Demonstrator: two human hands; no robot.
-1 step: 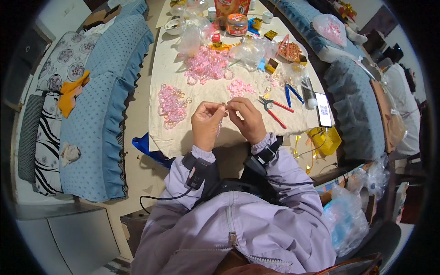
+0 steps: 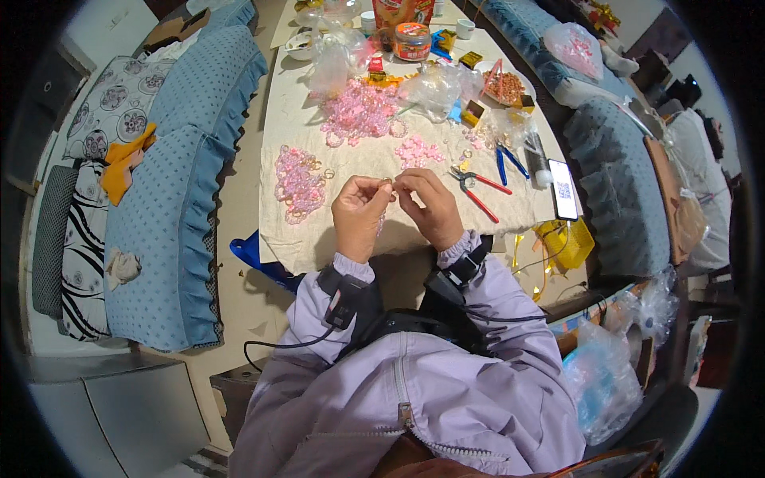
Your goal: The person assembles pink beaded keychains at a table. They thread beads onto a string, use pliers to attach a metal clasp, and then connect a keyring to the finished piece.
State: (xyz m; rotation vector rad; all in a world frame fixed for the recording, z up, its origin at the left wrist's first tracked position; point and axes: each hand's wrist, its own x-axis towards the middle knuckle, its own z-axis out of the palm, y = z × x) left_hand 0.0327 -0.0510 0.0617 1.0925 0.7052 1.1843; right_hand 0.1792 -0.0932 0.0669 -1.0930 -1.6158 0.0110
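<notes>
Over the table's near edge, my left hand is closed in a pinch, its thumb and forefinger at a tiny gold-coloured piece. A short pale pink bead strand hangs below those fingers. My right hand pinches too, its fingertips almost touching the left ones; what lies between them is too small to make out. Left of my hands is a heap of pink bead strands. Farther off lie a larger pink bead heap and loose pink pieces. Red-handled pliers rest to the right.
Blue-handled pliers, a dark tube and a phone lie along the right edge. Clear plastic bags, a lidded jar and a tray of orange-brown bits stand farther back. A yellow basket sits below the table's right corner.
</notes>
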